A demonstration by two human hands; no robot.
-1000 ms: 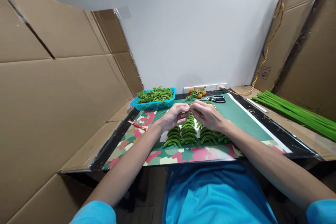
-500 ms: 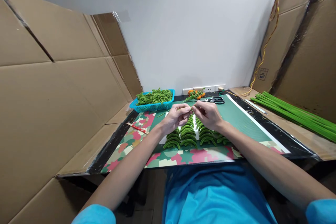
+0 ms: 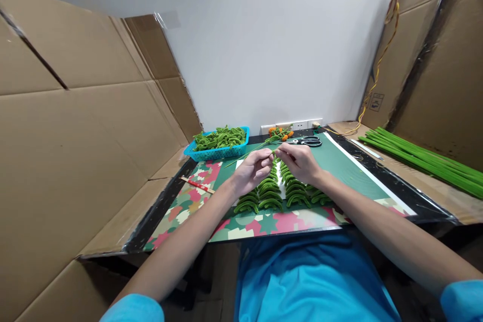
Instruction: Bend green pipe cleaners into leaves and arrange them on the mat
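Note:
Over the table's middle, my left hand and my right hand meet at their fingertips. Both are closed in a pinch on a small piece of green pipe cleaner, mostly covered by the fingers. Below and in front of them lie rows of curved green pipe cleaner pieces, set out in columns partly on a white sheet. Behind my hands rests a bunch of green stems with orange fuzzy heads, beside black-handled scissors.
A blue basket heaped with bent green pieces stands at the back left. Red-wrapped chopsticks lie on the left. Long green pipe cleaners and a white stick are on the right. Cardboard walls flank the table; a twisted yellow cord hangs right.
My left hand's fingers have loosened and shifted slightly, while the right keeps its pinch. The whole view has moved a little. The rows look the same.

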